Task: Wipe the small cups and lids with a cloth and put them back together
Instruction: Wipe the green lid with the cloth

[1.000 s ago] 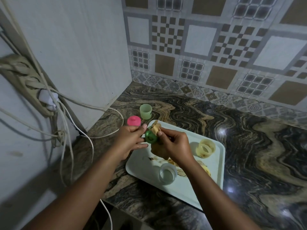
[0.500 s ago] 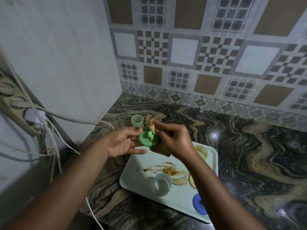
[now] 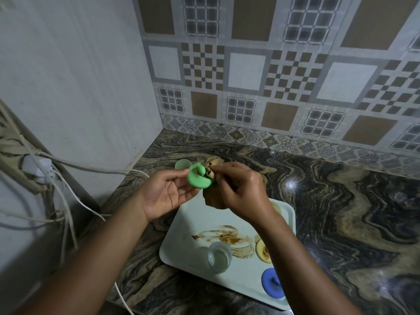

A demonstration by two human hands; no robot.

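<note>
My left hand (image 3: 167, 194) pinches a round green lid (image 3: 198, 178) by its edge, its knob side up. My right hand (image 3: 238, 189) grips a tan cloth (image 3: 212, 165) and presses it against the lid's right rim; more cloth hangs below my fingers. A pale green cup (image 3: 181, 164) stands on the counter just behind the lid. On the white tray (image 3: 181, 244) sit a clear small cup (image 3: 219, 256), a blue lid (image 3: 271, 283) and a yellowish lid (image 3: 263, 250), partly hidden by my right forearm.
Brown smears stain the tray's middle (image 3: 227, 237). White cables (image 3: 68, 201) and a power strip (image 3: 34, 169) hang along the left wall. The dark marbled counter (image 3: 341, 212) extends right to the tiled backsplash.
The view tilted up and my hands rose with the green lid. The lid turned so its knob side faces up, and the cloth shifted to its right rim. The pink lid left the view.
</note>
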